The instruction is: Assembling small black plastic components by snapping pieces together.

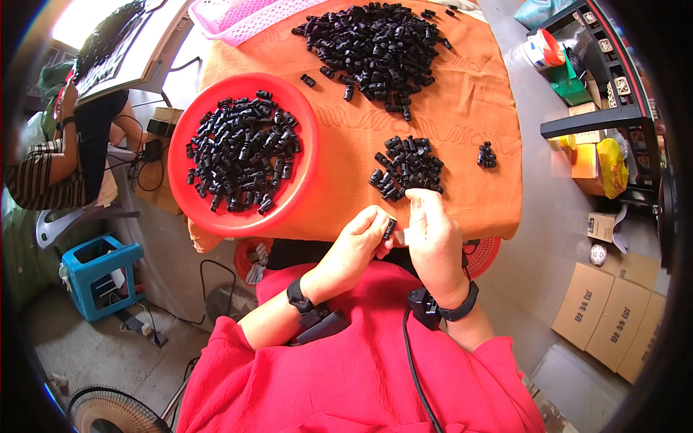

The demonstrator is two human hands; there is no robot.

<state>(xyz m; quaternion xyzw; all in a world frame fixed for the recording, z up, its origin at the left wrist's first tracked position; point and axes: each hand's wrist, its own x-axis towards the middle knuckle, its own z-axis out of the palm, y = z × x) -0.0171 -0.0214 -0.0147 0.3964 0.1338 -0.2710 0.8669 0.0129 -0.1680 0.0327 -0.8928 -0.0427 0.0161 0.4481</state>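
Observation:
My left hand (352, 245) pinches a small black plastic cylinder (390, 229), which looks like a cord lock, between thumb and fingertips at the table's near edge. Close beside it, my right hand (432, 238) is closed, its fingertips meeting near the cylinder; what they grip, if anything, is hidden. Just beyond both hands lies a small heap of similar black pieces (413, 167). A red round basin (309, 180) full of such pieces stands to the left. The largest pile of black pieces (372, 50) spreads over the far part of the table.
An orange cloth (469, 94) covers the table. A little cluster of black pieces (487, 154) lies at the right, a pink basket (253, 22) at the far left. Beside the table are a blue stool (105, 270), cardboard boxes (606, 310) and another person (54, 169).

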